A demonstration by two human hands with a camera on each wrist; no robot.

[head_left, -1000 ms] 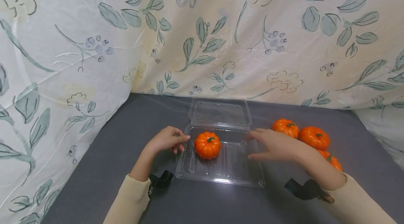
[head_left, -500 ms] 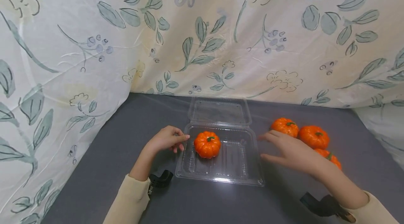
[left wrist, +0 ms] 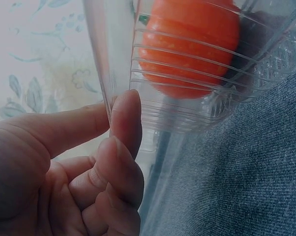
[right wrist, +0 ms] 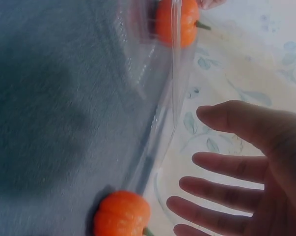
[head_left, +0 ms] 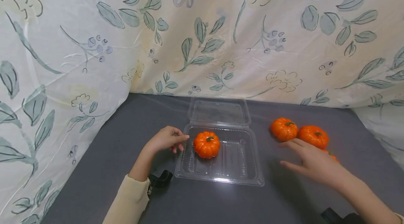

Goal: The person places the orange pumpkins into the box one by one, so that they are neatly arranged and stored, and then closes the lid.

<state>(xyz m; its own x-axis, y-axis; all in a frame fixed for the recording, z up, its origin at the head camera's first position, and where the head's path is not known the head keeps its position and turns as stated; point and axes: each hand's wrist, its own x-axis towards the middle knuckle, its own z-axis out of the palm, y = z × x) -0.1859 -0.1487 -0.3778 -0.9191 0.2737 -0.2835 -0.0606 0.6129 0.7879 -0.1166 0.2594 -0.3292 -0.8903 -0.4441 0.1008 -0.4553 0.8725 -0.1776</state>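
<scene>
A clear plastic clamshell box (head_left: 235,160) lies with its lid (head_left: 220,111) folded back. Inside its left half sits a small orange pumpkin (head_left: 206,145) with a green stem. My left hand (head_left: 165,139) is at the box's left side; in the left wrist view its thumb and forefinger pinch the rim (left wrist: 99,59). Right of the box, my right hand (head_left: 310,160) hovers with fingers spread and nothing in them. Just beyond it are an orange pumpkin (head_left: 284,129), another pumpkin (head_left: 313,137) and a third pumpkin (head_left: 330,154), which the hand partly covers.
Dark grey cloth (head_left: 202,203) covers the table. A floral curtain (head_left: 221,41) hangs behind and along the left side. Black wrist mounts (head_left: 161,179) stick out from both forearms.
My right hand has moved right, from over the box's right edge towards the loose pumpkins. The left hand, box and pumpkins have stayed in place.
</scene>
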